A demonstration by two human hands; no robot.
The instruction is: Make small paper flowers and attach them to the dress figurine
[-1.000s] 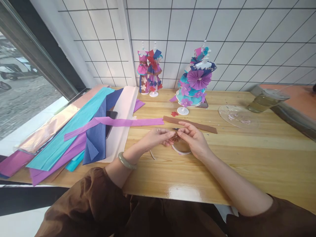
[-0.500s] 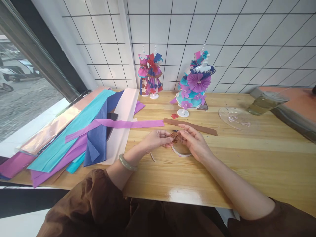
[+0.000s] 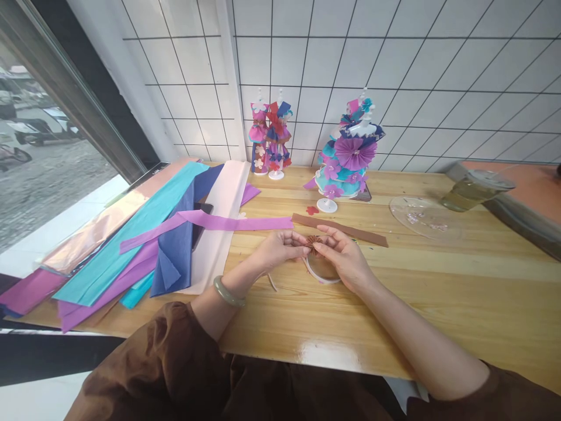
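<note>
Between my two hands is a small brown pleated paper rosette (image 3: pixel 313 241), fanned out round its middle. My left hand (image 3: pixel 284 248) pinches its left edge between thumb and fingers. On the other side my right hand (image 3: pixel 344 254) has thumb and fingertips closed on the rosette. Under the hands lies a roll of white tape (image 3: pixel 323 279), partly covered by the right hand. A thin pale strip (image 3: pixel 272 282) rests on the table by my left wrist. Just beyond the fingers are a brown paper strip (image 3: pixel 363 234) and a long purple paper strip (image 3: pixel 263 223).
Folded crepe paper (image 3: pixel 127 234) in several colours is heaped at left, with a dark phone (image 3: pixel 202 217) partly under the purple strip. Paper-dressed mannequin stands (image 3: pixel 346 164) stand by the tiled wall. At right are a clear plate (image 3: pixel 405 219) with small beads and a lidded cup (image 3: pixel 471 190).
My right thumb and fingers have moved in onto the rosette. The whole view has shifted slightly; the other things on the table stay in place.
</note>
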